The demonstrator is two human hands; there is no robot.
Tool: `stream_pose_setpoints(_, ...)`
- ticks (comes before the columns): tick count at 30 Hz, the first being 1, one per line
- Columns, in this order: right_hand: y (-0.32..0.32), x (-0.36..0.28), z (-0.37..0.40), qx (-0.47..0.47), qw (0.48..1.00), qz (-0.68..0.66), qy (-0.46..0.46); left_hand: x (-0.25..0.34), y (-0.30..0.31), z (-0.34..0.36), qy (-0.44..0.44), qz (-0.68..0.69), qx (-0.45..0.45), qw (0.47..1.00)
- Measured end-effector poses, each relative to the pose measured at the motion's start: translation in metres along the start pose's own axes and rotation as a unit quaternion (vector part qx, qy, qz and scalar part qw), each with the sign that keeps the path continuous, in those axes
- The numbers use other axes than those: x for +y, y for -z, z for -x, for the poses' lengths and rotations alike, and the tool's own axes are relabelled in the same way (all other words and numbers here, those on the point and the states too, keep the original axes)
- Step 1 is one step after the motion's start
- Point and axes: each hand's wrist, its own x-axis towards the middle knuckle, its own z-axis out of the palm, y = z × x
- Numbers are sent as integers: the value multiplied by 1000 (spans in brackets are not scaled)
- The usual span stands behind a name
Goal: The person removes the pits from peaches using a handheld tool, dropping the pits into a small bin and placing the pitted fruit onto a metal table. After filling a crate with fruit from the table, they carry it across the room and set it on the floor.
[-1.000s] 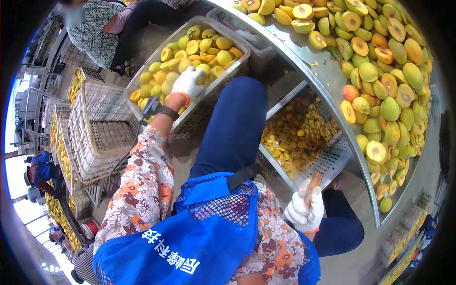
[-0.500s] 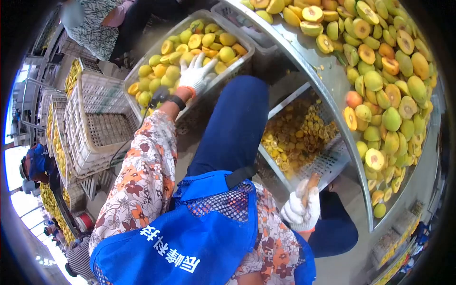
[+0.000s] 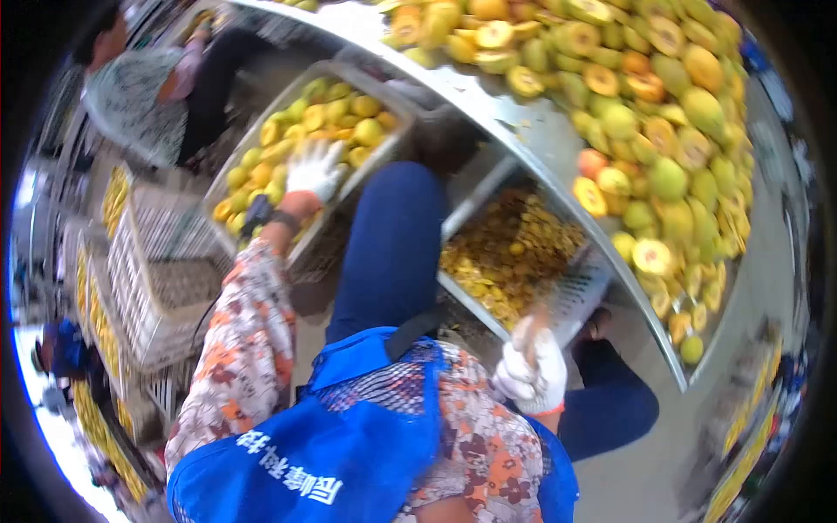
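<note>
My left hand [image 3: 316, 172], in a white glove, lies over yellow-green fruit [image 3: 318, 113] in a pale plastic crate [image 3: 394, 131]. Its fingers are stretched out on top of the fruit, wrapped around none of it. A dark band and a small dark device sit near that wrist. Beside my bent knee, my right hand [image 3: 534, 370], also gloved, is closed around a brown, wooden-looking handle [image 3: 532, 336]; motion blur smears the upper end of it. Below and beyond this hand stands a crate [image 3: 475, 301] of cut, brownish-yellow fruit pieces [image 3: 514, 253].
A metal-edged table [image 3: 558, 196] curves across the upper right, heaped with halved fruit [image 3: 671, 148]. Stacked white crates [image 3: 161, 288] stand at the left. Another person [image 3: 139, 109] sits at the upper left, and fruit-filled crates line the far left.
The whole view has shifted, so the table and crates appear further left. My left hand sits nearer the crate's near side with its fingers less spread. My right hand keeps its grip on the handle.
</note>
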Motion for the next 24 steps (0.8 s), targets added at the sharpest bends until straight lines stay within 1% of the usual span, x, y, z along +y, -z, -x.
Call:
stream_pose_setpoints(1, 0, -3, 1, -8, 1000, 23, 4, 10, 26, -4, 13, 33, 3, 999)
stream_pose_setpoints(2, -3, -5, 4, 12, 1000, 19, 11, 13, 24, -12, 2, 74, 131, 989)
stream_pose_setpoints(3, -4, -5, 7, 30, 999, 14, 16, 26, 41, -21, -23, 165, 273, 948)
stream_pose_setpoints(4, 1, -5, 10, 45, 998, 16, 34, 44, 55, -25, -38, 227, 341, 912)
stream_pose_setpoints(5, 3, -5, 12, 52, 997, 16, 47, 74, 100, -18, -49, 287, 404, 867)
stream_pose_setpoints(7, 5, -5, 13, 98, 993, 20, 67, 132, 170, -7, -151, 331, 423, 830)
stream_pose_setpoints(8, 5, -6, 12, 92, 993, 11, 69, 163, 193, -5, -191, 350, 406, 822)
stream_pose_setpoints(9, 4, -6, 13, 92, 993, 11, 77, 187, 204, -7, -257, 338, 367, 827)
stream_pose_setpoints(10, 2, -6, 13, 99, 992, 20, 73, 219, 218, -6, -288, 370, 313, 826)
stream_pose_setpoints(11, 1, -6, 13, 105, 992, 27, 69, 246, 227, -5, -311, 350, 278, 839)
stream_pose_setpoints(12, 2, -5, 14, 108, 991, 44, 70, 270, 232, -8, -312, 335, 227, 860)
stream_pose_setpoints(13, 2, -3, 15, 108, 990, 41, 79, 295, 220, -23, -341, 339, 225, 847)
stream_pose_setpoints(15, 2, -3, 19, 124, 990, 41, 62, 327, 251, -21, -326, 302, 104, 890)
stream_pose_setpoints(17, 2, -3, 21, 114, 990, 48, 70, 353, 250, -25, -341, 282, 97, 892)
stream_pose_setpoints(19, 3, -2, 22, 143, 984, 76, 81, 365, 246, -28, -350, 262, 87, 895)
stream_pose_setpoints(21, 7, -4, 25, 127, 986, 71, 80, 364, 254, -25, -307, 311, 83, 896)
stream_pose_setpoints(22, 8, -4, 25, 135, 983, 87, 92, 362, 250, -27, -308, 398, 89, 859)
stream_pose_setpoints(23, 8, -3, 26, 143, 979, 101, 102, 355, 249, -25, -311, 394, 87, 860)
stream_pose_setpoints(24, 8, -3, 27, 142, 980, 96, 101, 347, 247, -22, -298, 509, 108, 801)
